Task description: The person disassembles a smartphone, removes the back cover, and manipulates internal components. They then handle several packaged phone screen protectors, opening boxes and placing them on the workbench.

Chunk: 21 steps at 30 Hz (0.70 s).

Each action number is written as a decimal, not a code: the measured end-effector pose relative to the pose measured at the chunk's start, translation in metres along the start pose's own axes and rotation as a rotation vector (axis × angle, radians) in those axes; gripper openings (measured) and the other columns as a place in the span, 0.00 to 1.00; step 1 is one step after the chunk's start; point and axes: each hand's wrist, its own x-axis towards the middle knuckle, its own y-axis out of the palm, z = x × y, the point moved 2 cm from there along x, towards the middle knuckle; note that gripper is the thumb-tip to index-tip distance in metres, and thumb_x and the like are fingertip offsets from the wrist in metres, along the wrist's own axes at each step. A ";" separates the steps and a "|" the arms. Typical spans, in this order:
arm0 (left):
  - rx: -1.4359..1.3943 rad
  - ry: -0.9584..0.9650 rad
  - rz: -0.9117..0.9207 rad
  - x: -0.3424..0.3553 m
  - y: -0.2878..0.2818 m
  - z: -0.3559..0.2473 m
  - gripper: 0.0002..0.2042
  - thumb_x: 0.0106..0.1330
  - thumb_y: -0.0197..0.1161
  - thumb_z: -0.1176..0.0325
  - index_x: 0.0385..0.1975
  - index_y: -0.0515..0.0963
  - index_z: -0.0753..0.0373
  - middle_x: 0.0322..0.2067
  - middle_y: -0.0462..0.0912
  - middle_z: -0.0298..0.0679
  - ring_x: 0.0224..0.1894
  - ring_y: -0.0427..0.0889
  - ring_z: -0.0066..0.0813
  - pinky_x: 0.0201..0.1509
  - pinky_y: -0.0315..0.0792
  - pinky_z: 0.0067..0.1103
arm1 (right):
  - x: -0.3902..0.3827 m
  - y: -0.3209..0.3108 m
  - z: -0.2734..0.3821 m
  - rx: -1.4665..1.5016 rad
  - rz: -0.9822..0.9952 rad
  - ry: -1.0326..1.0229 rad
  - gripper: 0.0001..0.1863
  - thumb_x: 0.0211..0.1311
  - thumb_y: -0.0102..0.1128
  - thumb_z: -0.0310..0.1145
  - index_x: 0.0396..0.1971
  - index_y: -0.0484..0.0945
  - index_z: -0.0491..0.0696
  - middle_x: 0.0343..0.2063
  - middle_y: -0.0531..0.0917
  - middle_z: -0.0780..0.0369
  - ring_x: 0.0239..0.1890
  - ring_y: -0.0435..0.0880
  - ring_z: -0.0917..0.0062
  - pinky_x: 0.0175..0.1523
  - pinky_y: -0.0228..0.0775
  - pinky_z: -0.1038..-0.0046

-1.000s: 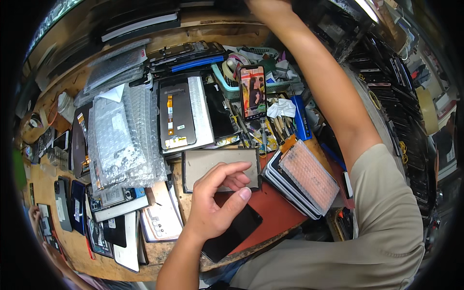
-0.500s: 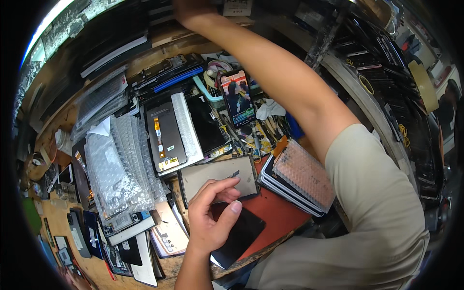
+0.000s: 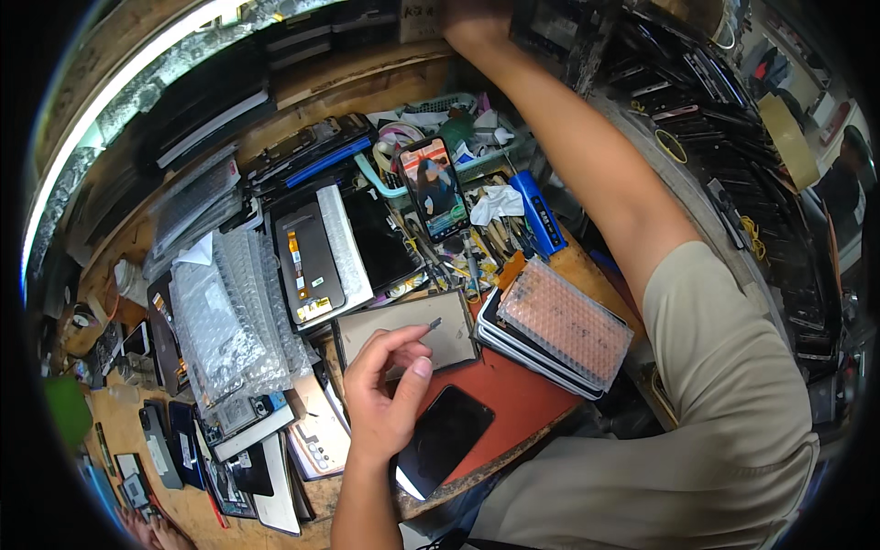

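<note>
My left hand (image 3: 390,394) hovers over the near edge of the bench, its fingers loosely curled and the thumb apart from them. Just below it a black phone-shaped panel (image 3: 449,429) lies on a red mat (image 3: 518,390). Behind the fingers is a flat grey-beige tray or pad (image 3: 449,344). A small dark piece (image 3: 435,324) shows right at the index fingertip; it seems to lie on the pad. My right arm stretches to the far shelf, where my right hand (image 3: 477,20) is dark and blurred at the upper edge, its fingers hidden.
Bubble-wrapped panels (image 3: 225,312) pile up at left, beside a phone screen with flex cable (image 3: 312,261). A lit phone (image 3: 431,188) stands among tools near a blue device (image 3: 539,213). Stacked panels (image 3: 559,325) sit at right. Another person's hands (image 3: 156,532) show at lower left.
My right hand has moved rightward along the far shelf. The view has shifted, bringing the blue device and a basket into sight. My left hand keeps nearly the same pose.
</note>
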 end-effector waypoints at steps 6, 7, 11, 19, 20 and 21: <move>0.035 0.020 -0.037 0.003 -0.004 0.002 0.14 0.71 0.67 0.72 0.53 0.83 0.69 0.38 0.83 0.37 0.39 0.81 0.21 0.48 0.75 0.19 | 0.012 -0.009 0.008 0.012 0.004 -0.015 0.15 0.65 0.57 0.33 0.49 0.86 0.49 0.45 0.87 0.51 0.48 0.86 0.52 0.52 0.79 0.50; 0.034 0.015 -0.039 0.003 -0.003 0.004 0.14 0.71 0.67 0.72 0.53 0.83 0.69 0.38 0.83 0.37 0.39 0.81 0.21 0.48 0.75 0.19 | 0.015 -0.010 0.010 0.018 0.006 -0.018 0.15 0.65 0.58 0.33 0.49 0.86 0.49 0.45 0.87 0.51 0.48 0.86 0.52 0.52 0.79 0.50; 0.019 0.016 -0.052 0.002 -0.003 0.002 0.14 0.71 0.68 0.72 0.53 0.83 0.69 0.37 0.82 0.36 0.38 0.80 0.21 0.48 0.75 0.20 | 0.012 -0.013 0.012 0.017 0.001 -0.056 0.16 0.64 0.58 0.33 0.49 0.86 0.49 0.45 0.87 0.52 0.47 0.86 0.53 0.51 0.79 0.51; 0.069 0.069 -0.053 0.004 -0.003 0.000 0.13 0.69 0.68 0.73 0.52 0.84 0.69 0.35 0.83 0.37 0.37 0.81 0.23 0.47 0.76 0.20 | 0.003 -0.025 0.010 0.007 -0.026 -0.143 0.16 0.62 0.60 0.32 0.49 0.85 0.49 0.45 0.87 0.52 0.47 0.86 0.54 0.50 0.80 0.52; 0.084 0.071 -0.051 0.004 -0.004 0.000 0.13 0.69 0.68 0.73 0.52 0.84 0.69 0.35 0.83 0.37 0.37 0.81 0.23 0.47 0.76 0.20 | 0.008 -0.024 0.013 0.020 -0.029 -0.153 0.16 0.62 0.60 0.32 0.50 0.85 0.49 0.45 0.87 0.52 0.47 0.86 0.54 0.50 0.80 0.52; 0.095 0.062 -0.049 0.003 -0.004 0.001 0.13 0.69 0.68 0.74 0.52 0.84 0.69 0.35 0.83 0.38 0.37 0.81 0.23 0.46 0.76 0.21 | 0.014 -0.022 0.017 0.028 -0.028 -0.161 0.17 0.62 0.60 0.31 0.50 0.85 0.49 0.45 0.87 0.52 0.47 0.86 0.54 0.50 0.80 0.52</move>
